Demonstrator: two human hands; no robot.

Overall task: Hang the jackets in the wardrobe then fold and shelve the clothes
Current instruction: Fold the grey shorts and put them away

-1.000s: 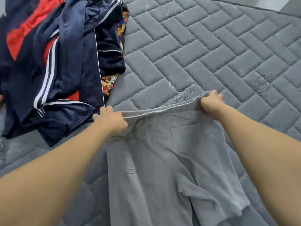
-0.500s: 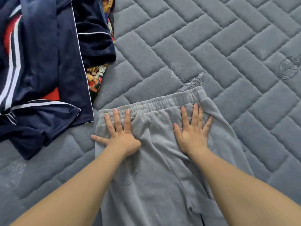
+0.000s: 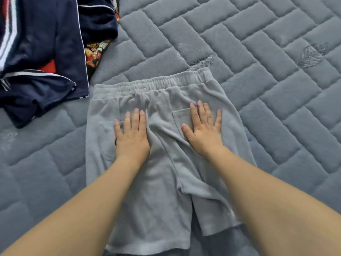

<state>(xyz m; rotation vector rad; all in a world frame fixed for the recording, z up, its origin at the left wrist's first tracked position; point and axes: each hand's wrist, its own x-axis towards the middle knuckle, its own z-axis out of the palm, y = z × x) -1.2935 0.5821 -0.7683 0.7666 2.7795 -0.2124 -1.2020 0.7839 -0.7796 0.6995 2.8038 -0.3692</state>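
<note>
A pair of grey shorts (image 3: 162, 182) lies flat on the quilted grey mattress (image 3: 258, 89), its elastic waistband at the far side and both legs pointing toward me. My left hand (image 3: 132, 133) presses flat on the left half, fingers straight. My right hand (image 3: 203, 130) presses flat on the right half, over a back pocket, fingers spread. Neither hand grips the cloth.
At the upper left lies a heap of navy jackets (image 3: 42, 52) with white stripes and red patches, with a colourful printed garment (image 3: 94, 54) showing beneath its edge. Bare mattress stretches to the right and far side of the shorts.
Both hands let go of the waistband, laid the shorts down and now press flat. Since half a second ago they have slid from just below the waistband toward me.
</note>
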